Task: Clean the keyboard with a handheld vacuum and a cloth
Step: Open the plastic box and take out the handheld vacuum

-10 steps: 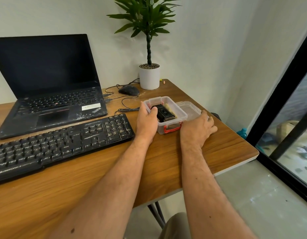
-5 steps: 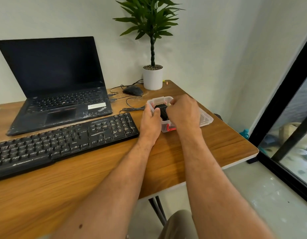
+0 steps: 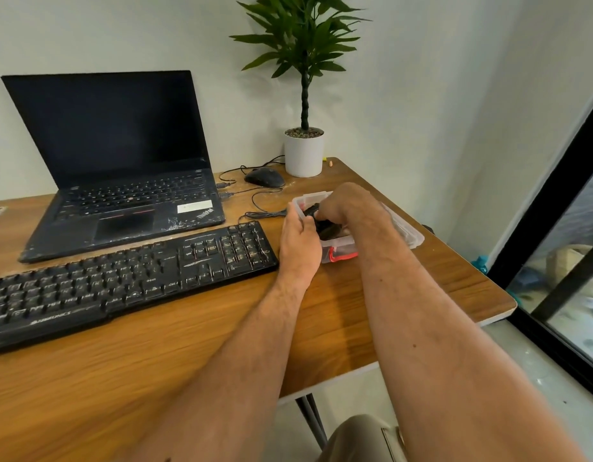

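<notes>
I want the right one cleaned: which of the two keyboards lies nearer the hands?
The separate black keyboard at the desk's front; its right end almost meets the left hand. The laptop's built-in keyboard sits farther back, below its screen.

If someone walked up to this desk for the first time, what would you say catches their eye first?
Probably the two bare forearms meeting at the small clear plastic box with a red latch near the desk's right edge: the left hand steadies its side while the right hand grips a black device inside. Next, the long black keyboard lying in front of the open black laptop.
</notes>
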